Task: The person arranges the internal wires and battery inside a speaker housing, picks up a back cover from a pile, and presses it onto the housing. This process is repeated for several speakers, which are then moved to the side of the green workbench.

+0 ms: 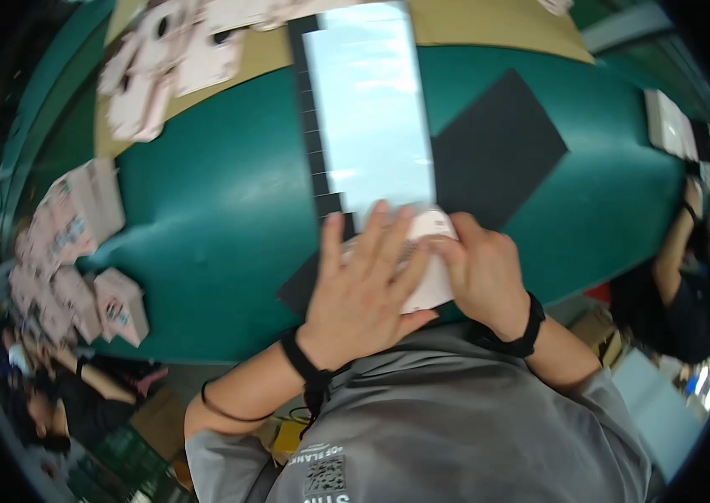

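A pale pink flat piece with rounded corners lies in front of me, partly hidden by both hands. My left hand rests flat across it, fingers stretched out and a little apart. At the piece's right edge, my right hand grips with the thumb on top and curled fingers. Just beyond the fingertips runs a light blue sheet of glossy strips on a black backing. Beneath these, a black mat is set diagonally.
Green table spreads around. Several pink pieces lie on brown board at the far left. More pink pieces stack at the left edge. A white stack stands far right. Other people sit at both sides.
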Demonstrator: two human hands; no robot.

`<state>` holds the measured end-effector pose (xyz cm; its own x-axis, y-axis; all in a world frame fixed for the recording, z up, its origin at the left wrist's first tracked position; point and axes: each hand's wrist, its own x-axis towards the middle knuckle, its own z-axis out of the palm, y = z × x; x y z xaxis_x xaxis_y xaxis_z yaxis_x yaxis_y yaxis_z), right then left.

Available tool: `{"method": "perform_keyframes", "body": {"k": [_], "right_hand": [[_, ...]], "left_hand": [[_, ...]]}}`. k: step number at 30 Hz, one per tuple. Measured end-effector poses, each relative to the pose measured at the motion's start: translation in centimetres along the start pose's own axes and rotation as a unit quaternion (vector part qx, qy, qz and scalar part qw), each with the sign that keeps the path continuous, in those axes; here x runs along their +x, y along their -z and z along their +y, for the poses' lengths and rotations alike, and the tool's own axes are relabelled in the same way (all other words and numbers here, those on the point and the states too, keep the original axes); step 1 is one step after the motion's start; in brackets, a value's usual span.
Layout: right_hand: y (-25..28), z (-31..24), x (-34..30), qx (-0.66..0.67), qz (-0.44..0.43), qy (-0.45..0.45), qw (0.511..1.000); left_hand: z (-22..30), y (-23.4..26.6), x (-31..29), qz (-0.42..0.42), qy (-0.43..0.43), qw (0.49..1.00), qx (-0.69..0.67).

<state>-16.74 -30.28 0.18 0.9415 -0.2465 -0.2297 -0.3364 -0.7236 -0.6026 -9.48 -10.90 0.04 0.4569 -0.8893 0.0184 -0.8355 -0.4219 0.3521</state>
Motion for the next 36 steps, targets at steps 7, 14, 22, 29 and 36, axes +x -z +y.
{"method": "perform_keyframes", "body": {"k": [7,14,22,29,36], "right_hand": [[0.9,0.6,0.4,-0.003,0.014,0.053,0.998],[2.3,2.6,0.9,0.23,-0.141,0.028,0.962],[9.0,16.0,-0.8,0.34,0.08,-0.2,0.915],[14.3,25.3,-1.6,0.524,0.238,-0.295,0.763],[9.7,5.1,0.8,0.299,0.058,-0.132,0.943]], "left_hand": [[-0.6,-1.6,-0.4,0.058,-0.018,0.995,-0.077],[-0.3,-1.1,-1.0,0.154,-0.015,0.983,-0.096],[-8.5,3.9,-13.7,0.488,0.328,0.808,-0.029],[-28.1,8.9,-43.2,0.6,0.584,0.524,-0.159],[-38.4,11.8,-44.5,0.508,0.529,0.666,-0.135]]}}
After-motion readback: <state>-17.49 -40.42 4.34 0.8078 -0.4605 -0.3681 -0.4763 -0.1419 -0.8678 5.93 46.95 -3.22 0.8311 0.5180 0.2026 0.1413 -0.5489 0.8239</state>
